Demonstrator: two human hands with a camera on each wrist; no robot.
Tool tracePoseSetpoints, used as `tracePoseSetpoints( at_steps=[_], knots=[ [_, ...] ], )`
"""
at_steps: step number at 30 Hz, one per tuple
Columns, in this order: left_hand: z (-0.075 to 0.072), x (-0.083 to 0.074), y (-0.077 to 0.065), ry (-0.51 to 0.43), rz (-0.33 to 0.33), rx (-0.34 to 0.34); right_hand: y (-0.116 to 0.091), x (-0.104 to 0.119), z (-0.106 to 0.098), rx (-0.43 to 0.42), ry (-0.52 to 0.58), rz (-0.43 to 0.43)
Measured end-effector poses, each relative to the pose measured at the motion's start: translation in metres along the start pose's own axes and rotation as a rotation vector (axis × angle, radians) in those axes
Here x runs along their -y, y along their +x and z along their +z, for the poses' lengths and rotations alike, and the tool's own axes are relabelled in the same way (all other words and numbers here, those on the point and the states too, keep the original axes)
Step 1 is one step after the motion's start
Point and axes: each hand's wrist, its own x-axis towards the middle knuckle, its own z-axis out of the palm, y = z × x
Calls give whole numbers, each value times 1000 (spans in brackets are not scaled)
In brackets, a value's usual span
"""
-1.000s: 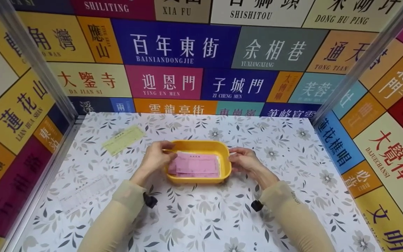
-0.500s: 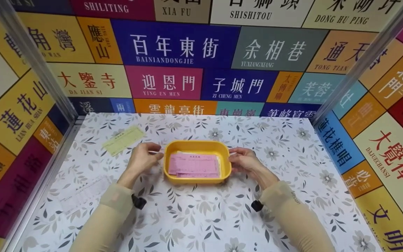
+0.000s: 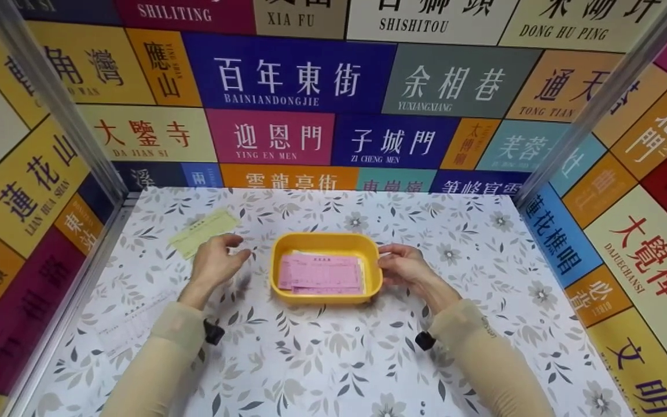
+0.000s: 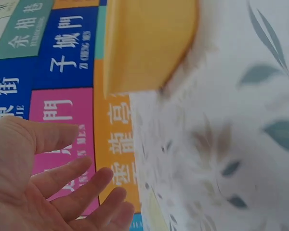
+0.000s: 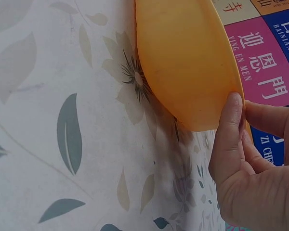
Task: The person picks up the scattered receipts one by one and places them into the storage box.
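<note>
A yellow plastic container (image 3: 327, 299) sits on the table in the head view, with several pink paper slips (image 3: 325, 271) and some white paper inside. My right hand (image 3: 414, 269) pinches the container's right rim between thumb and finger, which the right wrist view shows close up beside the container wall (image 5: 188, 62). My left hand (image 3: 217, 263) is off the container, above the table at its left, fingers loosely bent and holding nothing. It partly covers the near edge of a yellow-green printed slip (image 3: 206, 229). The left wrist view shows spread, relaxed fingers (image 4: 82, 192).
A white printed slip (image 3: 136, 324) lies at the table's left, partly behind the left forearm. The table (image 3: 333, 359) has a leaf-patterned white cover. Sign-printed panels (image 3: 287, 72) stand at the back and both sides, with clear corner posts.
My left hand has let go of the container's left rim and moved left toward the yellow-green slip. The right hand and container have stayed put.
</note>
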Motion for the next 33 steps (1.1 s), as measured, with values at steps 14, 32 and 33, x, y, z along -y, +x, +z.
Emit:
tracePoseSetpoints(
  at_steps=[14,32,33],
  knots=[
    [-18,35,2,108,26,-117,-1,1,1,-6,-1,4],
    [-34,93,21,163,-78,-132,-1,2,3,-26,-28,7],
    [-35,97,23,165,-88,-131,-2,2,3,-25,-31,3]
  ],
)
